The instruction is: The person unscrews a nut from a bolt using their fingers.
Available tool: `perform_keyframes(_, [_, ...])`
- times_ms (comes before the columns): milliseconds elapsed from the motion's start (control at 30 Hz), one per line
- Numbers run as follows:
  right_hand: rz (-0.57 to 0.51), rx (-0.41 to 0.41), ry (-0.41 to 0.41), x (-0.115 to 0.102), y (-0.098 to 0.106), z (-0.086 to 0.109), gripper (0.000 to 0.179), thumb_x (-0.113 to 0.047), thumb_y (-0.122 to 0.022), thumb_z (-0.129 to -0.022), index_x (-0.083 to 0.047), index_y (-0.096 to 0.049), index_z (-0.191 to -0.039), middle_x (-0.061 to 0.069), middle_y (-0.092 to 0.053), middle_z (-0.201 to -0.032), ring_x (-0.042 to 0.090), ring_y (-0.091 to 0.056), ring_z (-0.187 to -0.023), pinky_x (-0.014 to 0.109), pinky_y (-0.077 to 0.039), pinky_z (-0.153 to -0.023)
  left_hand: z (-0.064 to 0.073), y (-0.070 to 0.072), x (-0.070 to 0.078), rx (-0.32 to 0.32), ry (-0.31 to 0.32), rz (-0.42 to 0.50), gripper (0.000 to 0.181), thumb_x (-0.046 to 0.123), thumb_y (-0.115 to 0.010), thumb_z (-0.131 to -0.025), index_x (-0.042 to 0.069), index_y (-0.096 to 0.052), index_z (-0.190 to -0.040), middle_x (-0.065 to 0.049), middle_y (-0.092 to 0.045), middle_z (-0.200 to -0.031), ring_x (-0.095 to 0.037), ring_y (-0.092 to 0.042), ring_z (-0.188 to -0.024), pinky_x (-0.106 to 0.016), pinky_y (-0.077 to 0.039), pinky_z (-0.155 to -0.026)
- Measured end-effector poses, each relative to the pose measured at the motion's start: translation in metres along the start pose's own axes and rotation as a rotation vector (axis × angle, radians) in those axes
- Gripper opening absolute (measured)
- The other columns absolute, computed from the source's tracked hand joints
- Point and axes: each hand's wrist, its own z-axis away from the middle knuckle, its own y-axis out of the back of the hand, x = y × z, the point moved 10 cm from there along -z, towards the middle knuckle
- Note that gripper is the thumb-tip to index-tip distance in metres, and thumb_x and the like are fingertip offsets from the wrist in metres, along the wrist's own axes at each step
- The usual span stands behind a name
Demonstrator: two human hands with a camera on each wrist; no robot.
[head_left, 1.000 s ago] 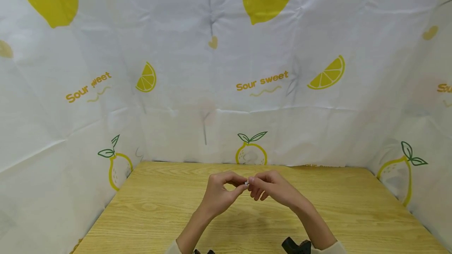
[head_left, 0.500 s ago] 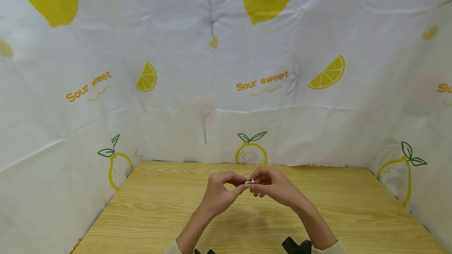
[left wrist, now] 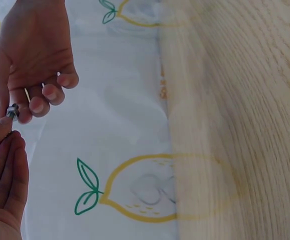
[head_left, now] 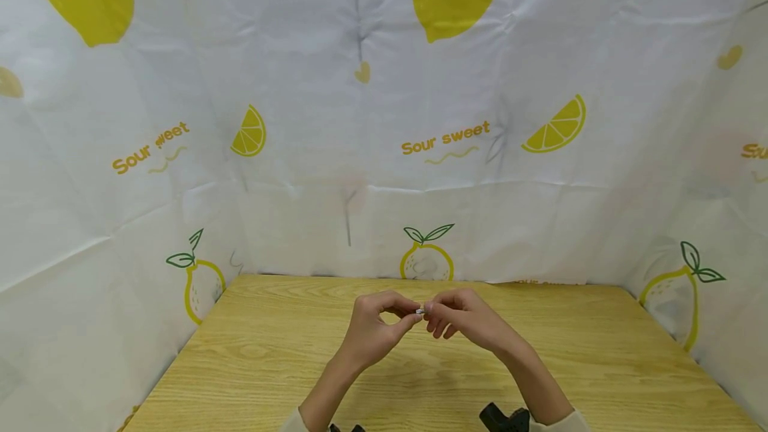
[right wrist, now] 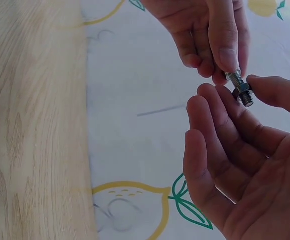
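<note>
A small metal bolt (right wrist: 236, 78) is level between my two hands, above the table. My left hand (head_left: 373, 331) pinches its head end between thumb and fingertips. Partway along the thread sits a hex nut (right wrist: 242, 91), with a short bit of thread showing past it. My right hand (head_left: 474, 321) has its thumb and index fingertip on either side of this nut, and its other fingers are bent loosely below. In the head view the right fingertips cover most of the nut.
The wooden table (head_left: 288, 379) lies beneath both hands. A white curtain (head_left: 312, 152) printed with lemons hangs along its back and sides. Black wrist gear (head_left: 505, 419) shows by the right sleeve at the near edge.
Half a second ago my right thumb and index finger were spread, showing the nut and bolt end. They have come back together over the nut. My left hand has stayed in place.
</note>
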Motion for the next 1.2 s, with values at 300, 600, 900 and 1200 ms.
perform_keyframes(300, [-0.024, 0.027, 0.044, -0.0021, 0.0009, -0.0002, 0.023, -0.018, -0.064, -0.103, 0.003, -0.068, -0.111, 0.018, -0.072, -0.091, 0.014, -0.070, -0.075, 0.033, -0.062, -0.068, 0.0010, -0.0001, -0.0017, -0.005, 0.014, 0.011, 0.006, 0.010, -0.081, -0.090, 0.010, -0.080, -0.096, -0.005, -0.080, -0.088, -0.013, -0.076, -0.076, -0.029, -0.065, -0.072])
perform_keyframes(600, [-0.022, 0.032, 0.036, -0.0013, 0.0017, 0.0001, 0.028, -0.021, -0.064, -0.103, 0.004, -0.064, -0.116, 0.012, -0.072, -0.090, 0.018, -0.071, -0.076, 0.033, -0.062, -0.068, 0.0017, -0.0002, -0.0004, -0.005, -0.005, 0.011, 0.005, 0.009, -0.080, -0.090, 0.010, -0.080, -0.096, -0.005, -0.080, -0.088, -0.013, -0.076, -0.077, -0.027, -0.064, -0.072])
perform_keyframes(900, [0.019, 0.021, 0.034, 0.0012, 0.0003, 0.0009, 0.032, -0.026, -0.056, -0.108, 0.001, -0.072, -0.100, 0.016, -0.073, -0.088, 0.018, -0.072, -0.076, 0.035, -0.063, -0.070, 0.0024, -0.0007, -0.0003, -0.002, -0.001, 0.017, 0.005, 0.010, -0.080, -0.090, 0.010, -0.080, -0.095, -0.005, -0.080, -0.089, -0.014, -0.076, -0.077, -0.029, -0.065, -0.072])
perform_keyframes(1200, [-0.032, 0.033, 0.074, -0.0040, 0.0026, 0.0000, 0.022, -0.017, -0.065, -0.102, 0.004, -0.067, -0.109, 0.013, -0.071, -0.091, 0.017, -0.071, -0.077, 0.033, -0.062, -0.070, 0.0008, 0.0001, -0.0013, -0.003, 0.008, 0.014, 0.006, 0.009, -0.080, -0.090, 0.010, -0.080, -0.096, -0.004, -0.080, -0.088, -0.007, -0.075, -0.078, -0.027, -0.064, -0.072])
